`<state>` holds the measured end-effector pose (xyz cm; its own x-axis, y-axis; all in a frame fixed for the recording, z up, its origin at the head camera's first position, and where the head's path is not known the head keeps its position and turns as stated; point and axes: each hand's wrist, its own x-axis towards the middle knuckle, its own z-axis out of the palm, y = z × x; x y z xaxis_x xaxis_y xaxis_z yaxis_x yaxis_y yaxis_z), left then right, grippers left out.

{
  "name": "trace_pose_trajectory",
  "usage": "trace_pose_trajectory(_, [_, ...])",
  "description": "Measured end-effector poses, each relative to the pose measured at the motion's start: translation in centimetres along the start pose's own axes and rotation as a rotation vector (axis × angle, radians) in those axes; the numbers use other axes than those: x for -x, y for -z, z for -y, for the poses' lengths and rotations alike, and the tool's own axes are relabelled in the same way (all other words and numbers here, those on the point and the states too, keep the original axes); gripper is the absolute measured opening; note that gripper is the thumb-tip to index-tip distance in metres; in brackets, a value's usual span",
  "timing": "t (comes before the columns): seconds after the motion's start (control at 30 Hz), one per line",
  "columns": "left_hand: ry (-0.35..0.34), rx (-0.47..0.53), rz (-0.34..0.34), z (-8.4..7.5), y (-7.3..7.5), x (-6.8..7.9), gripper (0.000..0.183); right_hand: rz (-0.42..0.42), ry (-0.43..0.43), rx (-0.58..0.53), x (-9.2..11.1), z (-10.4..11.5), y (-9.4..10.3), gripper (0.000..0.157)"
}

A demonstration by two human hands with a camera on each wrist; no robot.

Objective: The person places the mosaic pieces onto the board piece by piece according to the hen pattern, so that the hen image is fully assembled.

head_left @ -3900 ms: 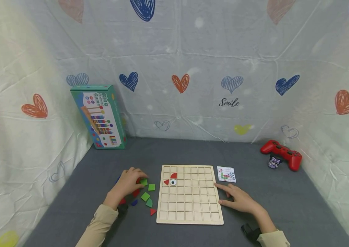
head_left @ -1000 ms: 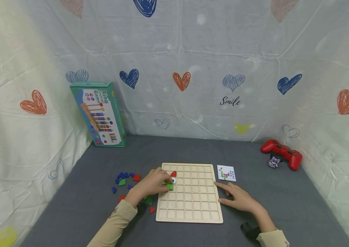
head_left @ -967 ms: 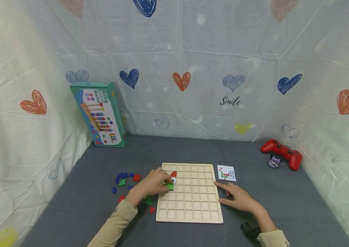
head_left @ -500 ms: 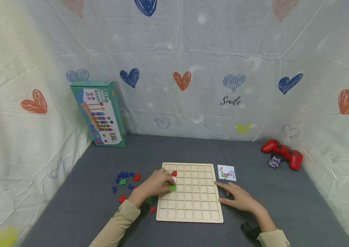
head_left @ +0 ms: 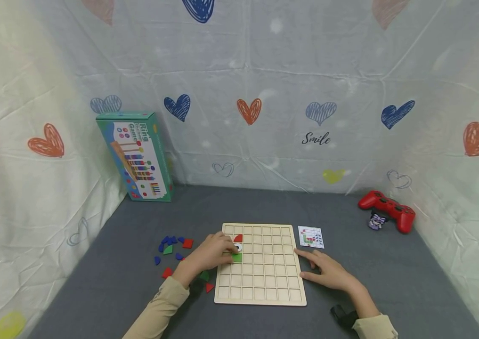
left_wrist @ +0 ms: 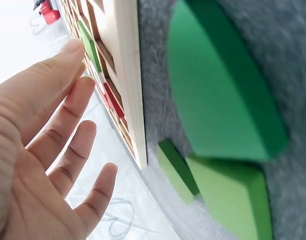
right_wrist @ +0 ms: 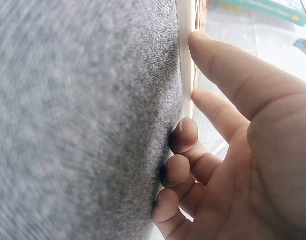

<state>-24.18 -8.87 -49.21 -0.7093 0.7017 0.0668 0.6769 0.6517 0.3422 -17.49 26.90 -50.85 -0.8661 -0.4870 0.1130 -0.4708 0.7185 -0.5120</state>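
My left hand (head_left: pixel 211 253) is over the left part of a wooden grid board (head_left: pixel 264 282), fingers loosely bent. By its fingertips a green square tile (head_left: pixel 237 258) sits in a cell, below the round eye tile (head_left: pixel 239 246) and a red quarter-round tile (head_left: pixel 238 238). In the left wrist view, thumb and fingers are spread with nothing between them, close to that green tile (left_wrist: pixel 88 45). My right hand (head_left: pixel 328 273) touches the board's right edge with thumb and index finger; the right wrist view shows its other fingers (right_wrist: pixel 175 170) curled on the cloth.
Left of the board lie loose blue pieces (head_left: pixel 172 239), red pieces (head_left: pixel 187 243) and green pieces (left_wrist: pixel 223 85). A pattern card (head_left: pixel 311 237) is at the board's right. Farther back are a game box (head_left: pixel 137 160), a red game controller (head_left: pixel 387 211) and a small figure (head_left: pixel 377 221).
Earlier my left hand was among the loose pieces, then it carried the green square tile onto the board. The tile now lies in its cell and the fingers have loosened. My right hand stays put.
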Motion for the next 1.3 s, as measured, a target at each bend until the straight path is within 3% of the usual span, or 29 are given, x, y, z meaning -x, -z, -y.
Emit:
trace_pose_trajectory(0.73, [0.145,-0.008,-0.067,2.7,1.7,3.8,0.022,0.010,-0.023,0.003,0.1,0.0,0.0,0.059])
trace_pose_trajectory(1.3, [0.274,-0.049,-0.068,3.4,1.4,4.2,0.026,0.001,-0.016,0.016,0.1,0.0,-0.1,0.058])
